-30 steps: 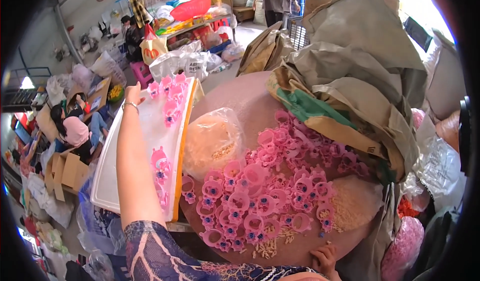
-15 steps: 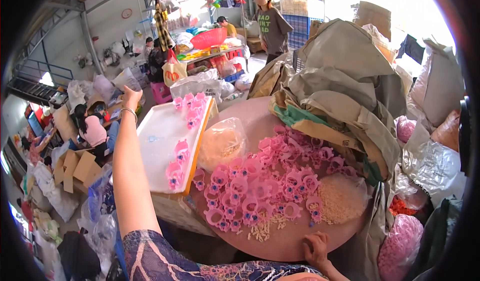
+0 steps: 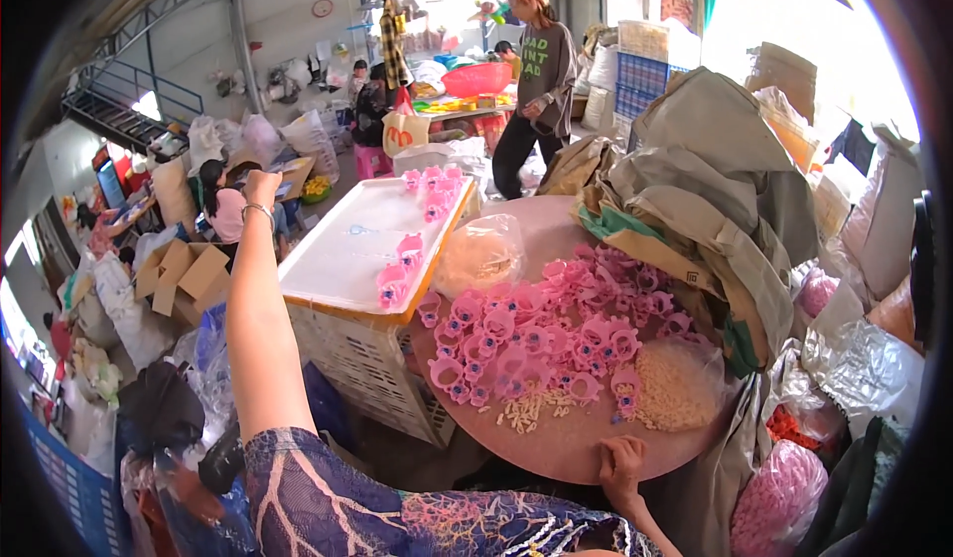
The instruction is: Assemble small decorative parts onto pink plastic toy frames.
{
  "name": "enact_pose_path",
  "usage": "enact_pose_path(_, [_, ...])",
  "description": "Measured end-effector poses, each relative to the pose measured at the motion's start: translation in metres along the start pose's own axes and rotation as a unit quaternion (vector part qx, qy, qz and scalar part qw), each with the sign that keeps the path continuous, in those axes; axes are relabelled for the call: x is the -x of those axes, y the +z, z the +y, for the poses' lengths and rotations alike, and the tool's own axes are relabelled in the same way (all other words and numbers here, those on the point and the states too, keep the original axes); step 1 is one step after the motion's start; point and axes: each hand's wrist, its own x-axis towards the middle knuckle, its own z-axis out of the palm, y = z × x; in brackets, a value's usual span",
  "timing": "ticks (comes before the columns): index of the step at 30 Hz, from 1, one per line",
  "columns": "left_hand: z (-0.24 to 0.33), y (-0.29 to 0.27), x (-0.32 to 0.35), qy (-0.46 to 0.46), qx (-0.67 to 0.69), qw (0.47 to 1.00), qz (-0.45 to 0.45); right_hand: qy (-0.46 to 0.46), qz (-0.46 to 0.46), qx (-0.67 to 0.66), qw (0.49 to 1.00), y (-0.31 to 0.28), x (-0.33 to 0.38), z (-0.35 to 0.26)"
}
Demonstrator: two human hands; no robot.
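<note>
Rings of pink plastic [image 3: 531, 309], many marked with blue, lie heaped across the middle of a round table [image 3: 541, 453] in a crowded workshop, as a worker in a patterned blue sleeve [image 3: 328, 487] stretches both arms forward. The left hand [image 3: 260, 188], raised in the air beside a white tray [image 3: 342, 234] and apart from it, has its fingers curled inward; whether it grips anything cannot be told. The right hand [image 3: 622, 461] rests at the table's near edge, fingers bent, its palm hidden and its grip unclear. More pink rings [image 3: 409, 251] stand in two groups along the right side of the orange-edged tray, which sits on a white slatted crate [image 3: 367, 363]. Loose pale pieces [image 3: 524, 411] lie in front of the heap, between the rings and the right hand. Clear bags of pale pieces [image 3: 680, 383] flank the pile. Behind, a co-worker in a dark shirt [image 3: 546, 70] stands near a red basket [image 3: 476, 79].
</note>
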Motion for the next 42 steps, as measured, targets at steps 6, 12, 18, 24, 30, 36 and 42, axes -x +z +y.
enact_pose_path(6, [0.009,0.019,0.013,0.197,-0.06,0.947,0.245,-0.001,-0.02,0.025,0.999,0.004,0.006,0.006])
enact_pose_path(12, [0.093,0.021,0.148,0.365,0.213,0.828,0.369,0.004,-0.017,0.031,0.999,-0.004,0.018,0.006])
enact_pose_path(18, [0.071,0.05,0.354,0.464,0.326,0.807,0.168,0.006,-0.013,-0.017,1.0,0.007,0.018,0.014])
enact_pose_path(24, [-0.071,0.093,0.551,0.535,0.178,0.824,-0.062,0.015,0.0,-0.072,0.997,0.004,-0.017,0.004])
enact_pose_path(30, [-0.096,0.119,0.618,0.547,0.185,0.805,-0.134,0.04,0.014,-0.091,0.995,-0.002,-0.003,0.007])
enact_pose_path(36, [-0.101,0.123,0.626,0.55,0.156,0.81,-0.13,0.093,0.04,-0.075,0.992,-0.006,-0.012,0.002])
enact_pose_path(42, [-0.09,0.122,0.621,0.526,0.181,0.817,-0.152,0.087,-0.043,0.041,0.994,0.01,-0.074,0.003])
